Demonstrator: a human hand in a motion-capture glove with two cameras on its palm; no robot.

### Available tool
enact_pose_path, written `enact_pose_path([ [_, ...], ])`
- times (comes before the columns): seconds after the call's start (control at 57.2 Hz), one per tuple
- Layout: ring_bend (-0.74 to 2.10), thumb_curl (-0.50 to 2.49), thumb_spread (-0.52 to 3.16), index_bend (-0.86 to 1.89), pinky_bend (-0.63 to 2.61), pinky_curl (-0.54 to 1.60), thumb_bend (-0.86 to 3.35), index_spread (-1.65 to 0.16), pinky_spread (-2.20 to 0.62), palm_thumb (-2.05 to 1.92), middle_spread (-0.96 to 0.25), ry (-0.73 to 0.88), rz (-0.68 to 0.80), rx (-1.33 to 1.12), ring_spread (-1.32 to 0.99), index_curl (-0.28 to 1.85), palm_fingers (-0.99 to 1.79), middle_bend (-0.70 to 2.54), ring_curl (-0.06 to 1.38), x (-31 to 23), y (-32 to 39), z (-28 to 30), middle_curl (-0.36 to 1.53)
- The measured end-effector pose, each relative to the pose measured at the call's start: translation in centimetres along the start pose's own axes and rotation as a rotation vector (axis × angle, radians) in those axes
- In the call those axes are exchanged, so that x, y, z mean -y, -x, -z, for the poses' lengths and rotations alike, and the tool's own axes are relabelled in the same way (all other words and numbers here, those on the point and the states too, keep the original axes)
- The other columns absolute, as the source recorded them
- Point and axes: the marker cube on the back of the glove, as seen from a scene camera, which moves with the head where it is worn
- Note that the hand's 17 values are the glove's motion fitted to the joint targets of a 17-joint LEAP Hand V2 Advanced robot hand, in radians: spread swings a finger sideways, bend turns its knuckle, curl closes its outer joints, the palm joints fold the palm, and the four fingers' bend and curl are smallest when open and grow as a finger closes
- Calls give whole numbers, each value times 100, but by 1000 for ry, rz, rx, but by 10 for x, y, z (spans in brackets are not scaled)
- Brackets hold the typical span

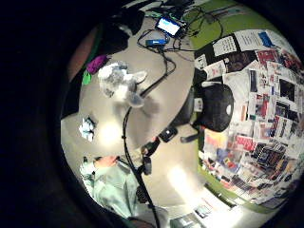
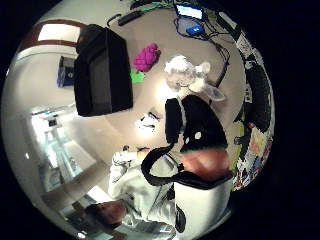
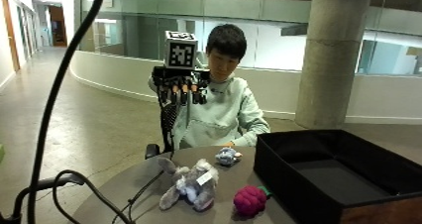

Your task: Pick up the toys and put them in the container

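My gloved right hand (image 3: 181,87) hangs in the air high above the round table (image 3: 191,160), fingers pointing down and relaxed, holding nothing. Below it lie three toys: a grey plush bunny (image 3: 191,184), a magenta raspberry toy (image 3: 249,200) and a small pale blue toy (image 3: 227,156) near the person's side. A black open container (image 3: 290,179) stands at the table's right with nothing showing inside. The palm views look down on the bunny (image 1: 119,81), the raspberry (image 2: 146,56), the small toy (image 1: 87,128) and the container (image 2: 102,70).
A black cable (image 3: 141,192) trails across the table beside the bunny. A lit phone (image 1: 170,26) and a blue device (image 1: 156,42) with tangled wires lie at the table's far side. A black office chair (image 1: 216,107) stands beside the table.
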Motion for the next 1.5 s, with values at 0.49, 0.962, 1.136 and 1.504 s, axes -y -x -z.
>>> enact_pose_path([
  [0.49, 54, 17, 150, 15, 73, 27, 14, -25, -5, 8, -2, 1, 43, -20, -15, 17, 18, 28, 18, 25, 16, -10, 21],
  [0.962, 24, 23, 144, 9, 87, 34, 5, -26, 0, 0, -3, -54, 165, 2, -8, 18, -28, 12, 17, 102, 37, -102, 25],
  [1.136, 20, 26, 132, 7, 87, 34, 0, -26, 2, 2, -3, 79, 120, 15, -4, 17, -27, 11, 19, 125, 35, -186, 23],
  [1.504, 105, 45, 131, 14, 108, 38, 23, -24, -30, 58, -9, -285, 129, 142, -27, 14, 94, 24, 43, 135, 51, -218, 28],
])
